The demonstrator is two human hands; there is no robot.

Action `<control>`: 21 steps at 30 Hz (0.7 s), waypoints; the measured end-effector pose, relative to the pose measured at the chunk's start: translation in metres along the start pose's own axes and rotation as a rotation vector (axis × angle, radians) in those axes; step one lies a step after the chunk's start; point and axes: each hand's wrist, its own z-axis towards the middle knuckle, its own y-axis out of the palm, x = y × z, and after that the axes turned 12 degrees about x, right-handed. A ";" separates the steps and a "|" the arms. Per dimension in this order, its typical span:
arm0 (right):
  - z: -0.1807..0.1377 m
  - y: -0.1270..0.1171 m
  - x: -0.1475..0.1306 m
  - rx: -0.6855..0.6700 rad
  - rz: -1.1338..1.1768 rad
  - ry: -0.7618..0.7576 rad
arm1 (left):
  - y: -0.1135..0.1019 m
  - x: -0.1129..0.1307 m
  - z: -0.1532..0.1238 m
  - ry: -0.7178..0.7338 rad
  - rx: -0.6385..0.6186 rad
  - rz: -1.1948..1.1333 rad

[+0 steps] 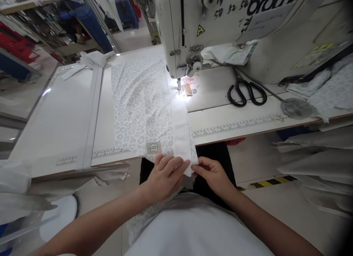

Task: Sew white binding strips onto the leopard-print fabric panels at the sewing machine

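A grey leopard-print fabric piece (140, 105) with a plain white band (180, 127) along its right side lies on the sewing table (55, 127), running up to the needle (179, 86) of the white sewing machine (220, 24). A small sewn label (153, 147) sits near the fabric's near edge. My left hand (165, 177) lies on the near end of the fabric with its fingers curled over the band's edge. My right hand (213, 175) pinches the band's lower right corner at the table's front edge.
Black scissors (246, 92) lie right of the needle, with a grey round disc (296, 107) further right. Folded printed pieces (328, 89) are stacked at the far right. Printed rulers (237, 125) mark the table front. White cloth (16, 190) hangs at left.
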 end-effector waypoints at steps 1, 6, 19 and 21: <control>0.000 0.000 0.000 0.012 -0.002 0.010 | 0.000 0.001 0.000 0.002 0.016 -0.010; -0.008 0.003 -0.005 0.037 -0.057 -0.025 | -0.005 0.003 0.006 0.017 0.052 -0.138; -0.027 -0.003 -0.008 -0.013 -0.193 -0.012 | -0.006 0.014 0.015 0.020 -0.001 -0.216; -0.029 -0.003 -0.009 -0.025 -0.190 -0.004 | -0.006 0.015 0.015 0.014 0.002 -0.227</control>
